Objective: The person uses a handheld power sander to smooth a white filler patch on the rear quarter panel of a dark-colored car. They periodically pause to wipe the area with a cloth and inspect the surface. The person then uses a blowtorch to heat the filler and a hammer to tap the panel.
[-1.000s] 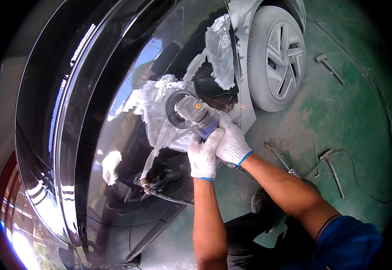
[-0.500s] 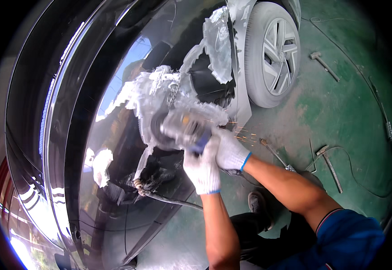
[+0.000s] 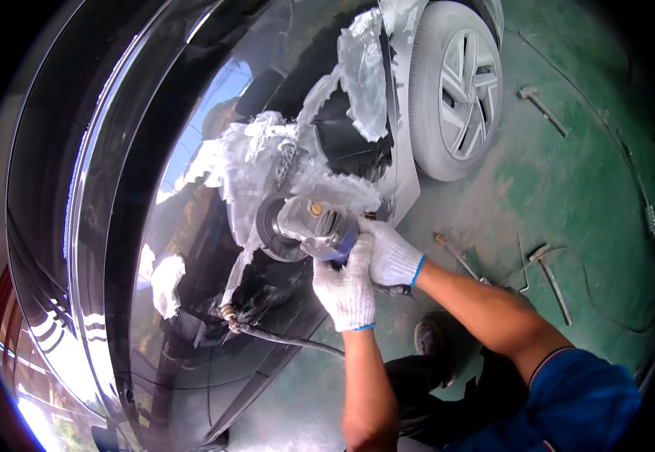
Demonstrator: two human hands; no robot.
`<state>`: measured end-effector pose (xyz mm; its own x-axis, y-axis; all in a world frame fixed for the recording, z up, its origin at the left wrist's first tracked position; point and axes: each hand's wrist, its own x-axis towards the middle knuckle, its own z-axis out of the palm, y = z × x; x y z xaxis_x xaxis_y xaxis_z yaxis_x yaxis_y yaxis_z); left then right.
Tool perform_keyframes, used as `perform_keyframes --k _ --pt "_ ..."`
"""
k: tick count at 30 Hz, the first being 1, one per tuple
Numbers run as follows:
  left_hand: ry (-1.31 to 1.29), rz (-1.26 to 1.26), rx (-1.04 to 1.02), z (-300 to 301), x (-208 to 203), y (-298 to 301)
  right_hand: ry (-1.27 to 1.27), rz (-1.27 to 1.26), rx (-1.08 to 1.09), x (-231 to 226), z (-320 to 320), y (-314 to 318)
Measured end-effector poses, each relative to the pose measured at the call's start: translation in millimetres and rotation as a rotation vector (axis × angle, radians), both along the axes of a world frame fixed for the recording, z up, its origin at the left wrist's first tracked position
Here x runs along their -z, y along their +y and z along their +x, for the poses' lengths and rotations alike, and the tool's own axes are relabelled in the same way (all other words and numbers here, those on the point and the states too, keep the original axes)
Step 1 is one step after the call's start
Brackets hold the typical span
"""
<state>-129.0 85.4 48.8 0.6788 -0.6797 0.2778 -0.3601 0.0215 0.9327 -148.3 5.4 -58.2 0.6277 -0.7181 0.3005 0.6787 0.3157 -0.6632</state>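
Note:
An angle grinder (image 3: pixel 316 226) with a grey metal head and a blue body is held in both my hands, its dark round disc (image 3: pixel 273 228) against the car's side panel. My left hand (image 3: pixel 345 290), in a white knitted glove, is closed around the blue part of the body from below. Just right of it, my right hand (image 3: pixel 395 255), gloved alike, is closed on the rear of the grinder; its fingertips are partly hidden. The black panel (image 3: pixel 184 271) has a large patch bared to scratched grey metal (image 3: pixel 252 162), with rough edges around the disc.
A dusty wheel (image 3: pixel 459 98) stands at the upper right. Hammers (image 3: pixel 542 111) (image 3: pixel 553 282) and a metal-ended tool (image 3: pixel 459 256) lie on the green floor beside cables. A thick cable with a brass-coloured clamp (image 3: pixel 230 316) is at the panel's lower part. My shoe (image 3: pixel 429 337) is below my hands.
The grinder and both hands have shifted slightly right and down. Orange sparks that flew to the right are nearly gone, and the blurred grinder now looks sharper.

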Motion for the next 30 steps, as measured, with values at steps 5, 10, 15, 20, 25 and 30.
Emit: perform_keyframes --k 5,10,15,20,25,30 --pt "-0.023 0.159 0.085 15 -8 -17 -0.518 0.43 -0.301 -26 -5 -14" --pt "0.171 -0.051 -0.123 25 22 46 0.607 -0.672 0.296 -40 -7 37" --pt "0.21 -0.122 -0.083 26 19 58 0.614 -0.568 0.262 -32 9 52" --pt "0.125 0.086 0.004 36 15 44 0.371 -0.265 0.274 -17 18 45" --pt "0.294 -0.121 -0.091 30 19 69 0.594 -0.574 0.282 -29 11 64" --pt "0.161 0.063 0.042 41 8 43 0.39 -0.191 0.326 -20 20 51"
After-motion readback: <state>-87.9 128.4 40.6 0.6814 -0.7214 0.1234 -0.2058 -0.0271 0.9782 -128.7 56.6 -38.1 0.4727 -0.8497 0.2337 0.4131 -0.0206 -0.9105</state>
